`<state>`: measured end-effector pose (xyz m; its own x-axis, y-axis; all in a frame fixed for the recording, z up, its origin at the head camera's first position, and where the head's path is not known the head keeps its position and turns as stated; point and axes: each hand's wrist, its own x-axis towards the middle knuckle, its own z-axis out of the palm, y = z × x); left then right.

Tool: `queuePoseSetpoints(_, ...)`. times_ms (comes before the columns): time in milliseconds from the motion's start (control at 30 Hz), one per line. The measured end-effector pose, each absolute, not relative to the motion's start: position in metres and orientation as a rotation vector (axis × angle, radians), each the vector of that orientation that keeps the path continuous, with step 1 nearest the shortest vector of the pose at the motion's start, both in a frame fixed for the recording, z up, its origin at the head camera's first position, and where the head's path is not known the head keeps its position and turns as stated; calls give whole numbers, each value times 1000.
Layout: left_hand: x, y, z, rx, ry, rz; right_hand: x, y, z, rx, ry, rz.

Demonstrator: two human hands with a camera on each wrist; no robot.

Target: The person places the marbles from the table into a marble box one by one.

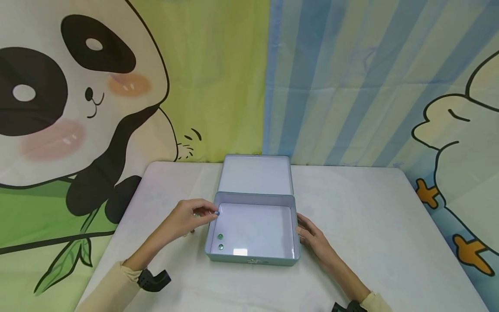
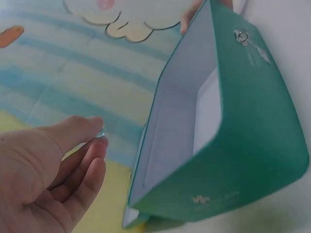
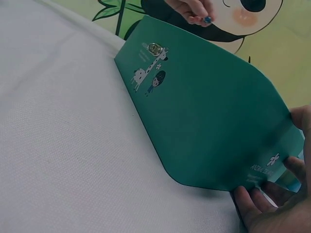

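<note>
A green tin box (image 1: 273,261) lies on the table, its hinged lid (image 1: 255,175) raised at the back. Two green glass gems (image 1: 220,236) rest inside on the left. Over the box's left rim, my left hand (image 1: 194,215) pinches a small blue-green glass gem (image 2: 101,132) between thumb and fingertips. My right hand (image 1: 313,238) grips the right side of the box, the thumb by the rim and the fingers (image 3: 247,201) against the outer wall. Small pieces (image 1: 192,231) on the table to the left of the box are partly hidden by my left hand.
A white cloth covers the table (image 1: 370,225). Behind it hangs a curtain (image 1: 218,78) with a panda and stripes. A metal clasp (image 1: 253,261) sits on the front wall of the box. Black straps (image 1: 153,281) are on both wrists.
</note>
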<state>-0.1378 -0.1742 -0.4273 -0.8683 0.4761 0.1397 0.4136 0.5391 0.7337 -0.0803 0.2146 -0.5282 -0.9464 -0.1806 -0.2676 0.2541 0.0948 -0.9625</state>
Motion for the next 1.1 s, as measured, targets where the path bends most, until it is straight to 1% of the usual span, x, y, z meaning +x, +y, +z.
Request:
queuePoseSetpoints(300,-162,-115,-422,1175,2524,1098,-82,216,-526,86,2066,-1908)
queuePoseSetpoints(467,-180,-77,-423,1295,2426,970,-82,215,-527,65,2062,-1911)
queuePoseSetpoints(600,-193,-45,-434,1326,2335,900,-81,216,-527,80,2071,-1910)
queuePoseSetpoints(800,-208,-2,-462,1361,2270,768,-81,218,-526,82,2075,-1913)
queuePoseSetpoints(933,-213,17,-478,1365,2276,668,-82,218,-527,77,2055,-1921)
queuePoseSetpoints(1100,-211,29,-493,1333,2232,651,-82,216,-528,109,2056,-1927)
